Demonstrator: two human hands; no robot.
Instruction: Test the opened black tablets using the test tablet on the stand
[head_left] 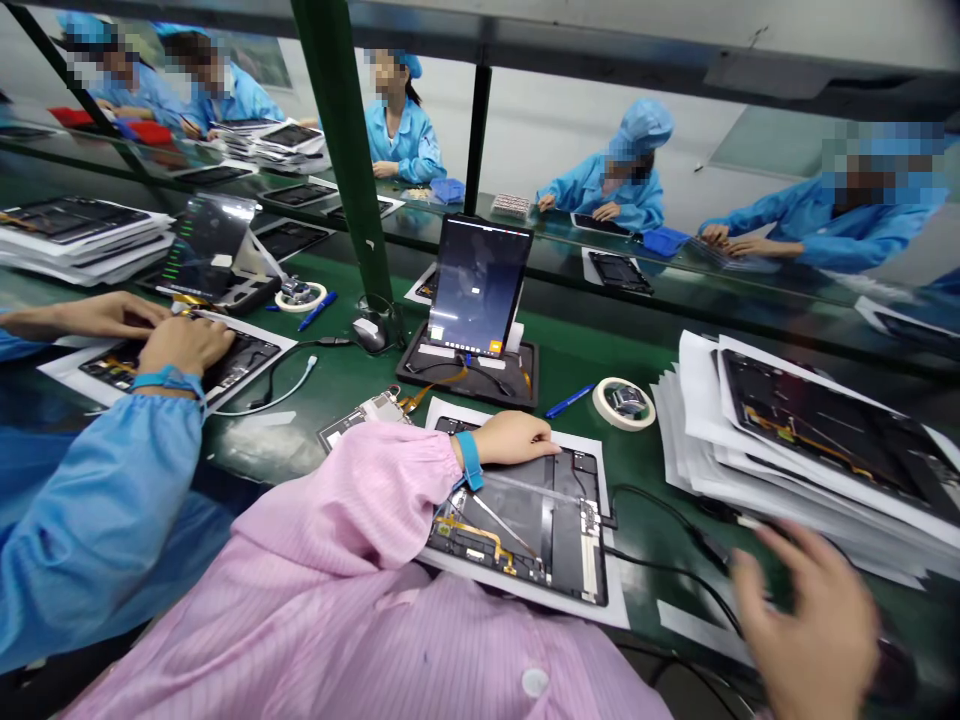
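My left hand (514,438), with a blue wristband (470,460), rests on the upper part of an opened tablet (517,510). Its fingers are curled together; whatever may be between them is hidden. The tablet lies on white paper (615,590), its dark inside, orange flex cable and boards showing. Two black cables (660,565) run to its right side. Blurred by motion, my right hand (814,610) is over the bench at the right with fingers apart, holding nothing visible. A cable connector (712,550) lies just left of it.
Behind the tablet, a lit screen (480,285) leans on a black stand (517,385). A blue pen (570,401) and tape roll (624,402) lie nearby. Stacked tablets with paper (795,480) stand at the right. A co-worker's hands (184,345) work at the left; others sit opposite.
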